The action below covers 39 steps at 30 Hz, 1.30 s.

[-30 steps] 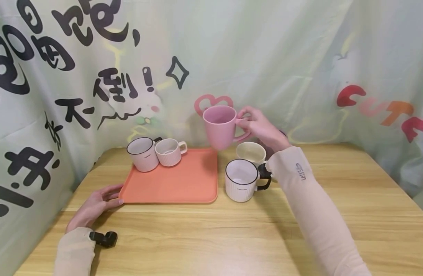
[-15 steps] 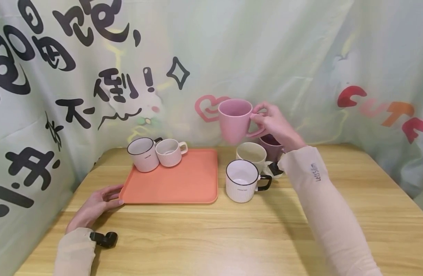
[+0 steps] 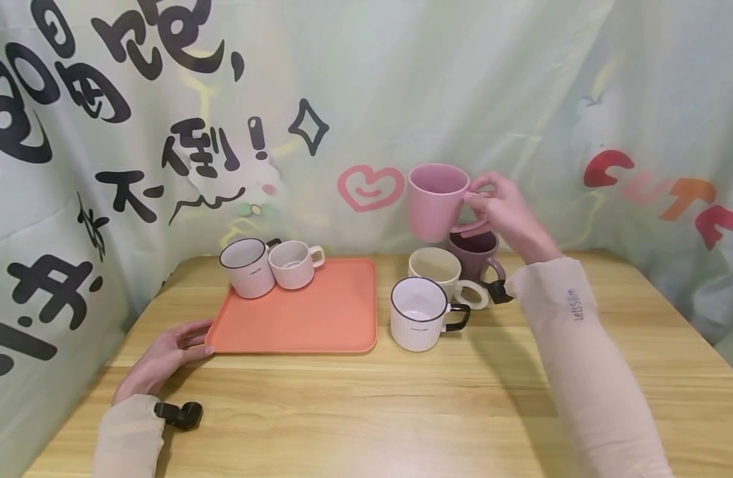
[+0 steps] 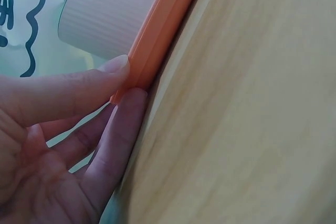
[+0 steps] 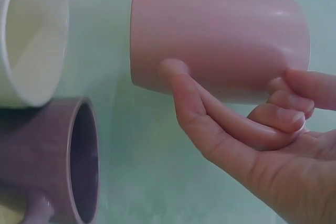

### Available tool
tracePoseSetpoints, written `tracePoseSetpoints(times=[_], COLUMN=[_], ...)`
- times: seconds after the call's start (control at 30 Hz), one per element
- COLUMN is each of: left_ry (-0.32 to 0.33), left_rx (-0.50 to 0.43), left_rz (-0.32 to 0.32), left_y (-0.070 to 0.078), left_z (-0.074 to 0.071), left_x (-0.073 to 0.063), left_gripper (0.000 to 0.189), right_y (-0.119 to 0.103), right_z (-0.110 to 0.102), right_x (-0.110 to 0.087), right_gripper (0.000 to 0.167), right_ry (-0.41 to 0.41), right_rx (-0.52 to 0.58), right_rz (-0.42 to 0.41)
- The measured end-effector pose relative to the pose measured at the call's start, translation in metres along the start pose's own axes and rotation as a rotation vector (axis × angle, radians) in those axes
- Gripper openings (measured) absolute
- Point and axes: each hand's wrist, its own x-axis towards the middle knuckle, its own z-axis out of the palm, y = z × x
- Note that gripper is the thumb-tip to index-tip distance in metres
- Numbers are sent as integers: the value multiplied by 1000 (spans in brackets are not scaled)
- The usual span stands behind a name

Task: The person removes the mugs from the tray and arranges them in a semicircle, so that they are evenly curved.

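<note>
A pink mug (image 3: 435,209) hangs upright in the air at the back right of the tray. My right hand (image 3: 504,209) grips it by its handle. In the right wrist view the fingers curl through the handle, beside the mug's smooth side (image 5: 215,35). At the tray's near left corner, my left hand (image 3: 166,355) pinches the rim of the orange tray (image 3: 307,325). The left wrist view has the thumb on top of the rim (image 4: 152,40) and a finger below it. Below the raised mug are a cream mug (image 3: 432,262) and a purple mug (image 3: 474,255).
A black-rimmed white mug (image 3: 249,275) and a smaller ribbed white cup (image 3: 293,269) stand side by side at the tray's back left. A ribbed white mug (image 3: 414,328) with a black handle stands on the wooden table (image 3: 342,411), right of the tray. A printed curtain (image 3: 474,86) hangs behind.
My right hand has carried the pink mug rightward and slightly up, from above the tray's right edge to over the cream and purple mugs. The left hand stays at the tray corner.
</note>
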Motion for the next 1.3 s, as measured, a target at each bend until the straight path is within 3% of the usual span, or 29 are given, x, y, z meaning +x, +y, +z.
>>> tracePoseSetpoints(times=[0.63,0.87,1.07,1.3], left_ry=[2,2,0,2], left_rx=[-9,-9,-19,-24], left_rz=[6,6,5,8], left_y=[1,1,1,1], left_z=[-1,-1,0,1], left_x=[-1,0,-1,-1], left_gripper=[70,69,69,68], right_y=[11,16,20,25], right_z=[-31,-43,-53,-67], right_x=[-12,-16,-19,-28], right_gripper=[10,11,11,11], right_ry=[95,93,121,150], right_rx=[-98,-31,-113,38], right_rz=[-4,17,27,34])
